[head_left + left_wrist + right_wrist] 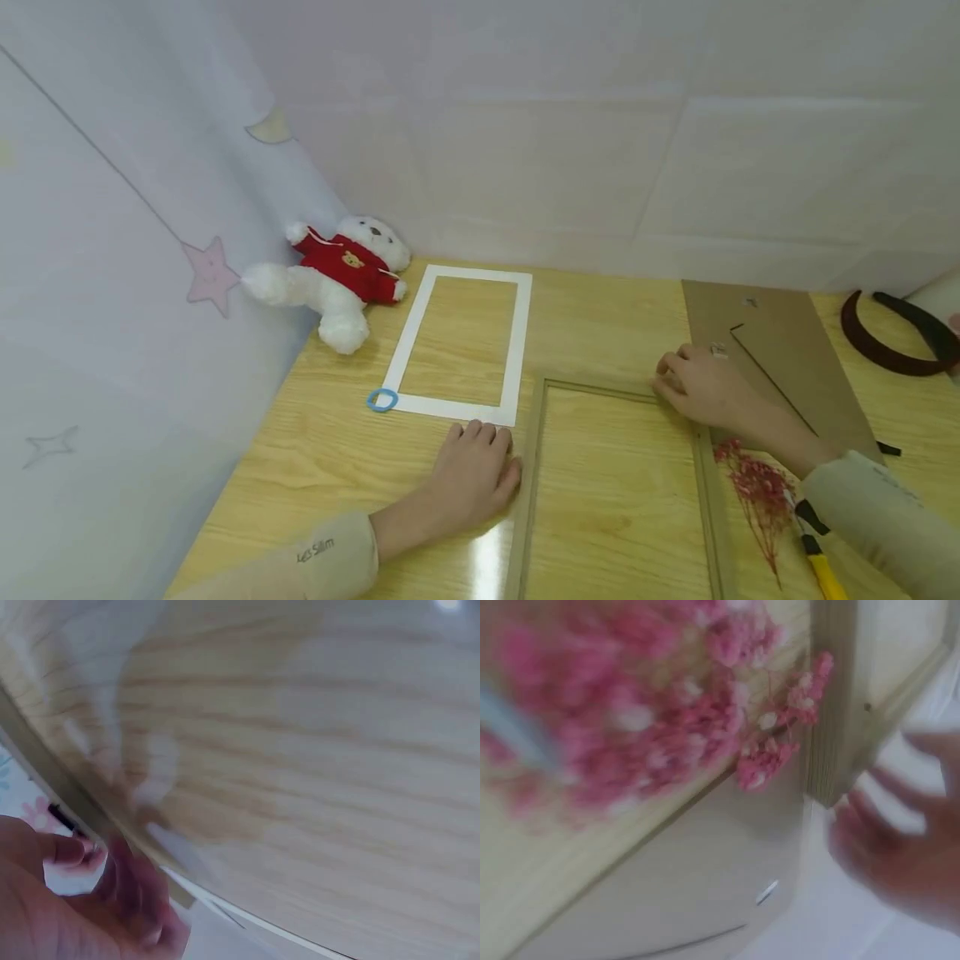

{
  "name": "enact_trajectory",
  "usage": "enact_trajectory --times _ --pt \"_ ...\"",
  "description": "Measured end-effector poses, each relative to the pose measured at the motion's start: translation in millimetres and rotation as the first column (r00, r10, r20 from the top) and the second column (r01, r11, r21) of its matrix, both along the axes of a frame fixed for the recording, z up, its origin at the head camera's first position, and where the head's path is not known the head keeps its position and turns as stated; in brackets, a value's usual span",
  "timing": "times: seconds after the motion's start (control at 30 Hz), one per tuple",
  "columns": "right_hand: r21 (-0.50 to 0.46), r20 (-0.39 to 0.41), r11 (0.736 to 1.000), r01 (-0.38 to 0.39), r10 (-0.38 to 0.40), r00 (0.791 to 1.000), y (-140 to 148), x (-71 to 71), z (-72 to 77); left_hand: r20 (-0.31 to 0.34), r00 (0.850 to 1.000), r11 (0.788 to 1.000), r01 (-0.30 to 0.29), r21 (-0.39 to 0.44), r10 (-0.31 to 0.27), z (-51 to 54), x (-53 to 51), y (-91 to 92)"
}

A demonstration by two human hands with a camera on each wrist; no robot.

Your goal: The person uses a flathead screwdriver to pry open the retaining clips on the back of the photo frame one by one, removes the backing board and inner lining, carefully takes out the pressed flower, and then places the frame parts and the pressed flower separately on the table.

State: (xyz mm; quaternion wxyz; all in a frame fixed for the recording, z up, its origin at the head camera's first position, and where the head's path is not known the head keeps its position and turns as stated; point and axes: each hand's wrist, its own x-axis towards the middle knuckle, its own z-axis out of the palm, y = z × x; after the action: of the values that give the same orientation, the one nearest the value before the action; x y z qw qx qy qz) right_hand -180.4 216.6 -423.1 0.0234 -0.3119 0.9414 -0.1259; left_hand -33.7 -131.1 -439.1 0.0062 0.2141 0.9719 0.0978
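A pale wooden picture frame (531,483) lies on the table before me, running off the bottom of the head view. Beside its left strip rests my left hand (472,479), fingers loosely bent and thumb close to the wood; whether it touches is unclear. At the far right corner is my right hand (705,387), with loosely bent fingers. The right wrist view shows that hand blurred beside the frame corner (832,769), its fingers apart. A white rectangular mat border (442,408) lies just beyond the left fingertips, a blue ring (382,400) on its near left corner.
A brown backing board (765,333) lies beneath the right forearm. Pink dried flowers (761,483) and a yellow-handled tool (825,575) are right of the frame. A white plush bear (337,271) leans at the back left. A dark headband (870,346) sits at far right.
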Motion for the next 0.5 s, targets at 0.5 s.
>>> enact_trajectory --times 0.5 --pt "0.247 -0.116 0.936 -0.253 0.287 0.951 5.9 9.3 8.0 0.21 0.976 0.997 -0.042 -0.061 0.054 20.6 13.3 29.7"
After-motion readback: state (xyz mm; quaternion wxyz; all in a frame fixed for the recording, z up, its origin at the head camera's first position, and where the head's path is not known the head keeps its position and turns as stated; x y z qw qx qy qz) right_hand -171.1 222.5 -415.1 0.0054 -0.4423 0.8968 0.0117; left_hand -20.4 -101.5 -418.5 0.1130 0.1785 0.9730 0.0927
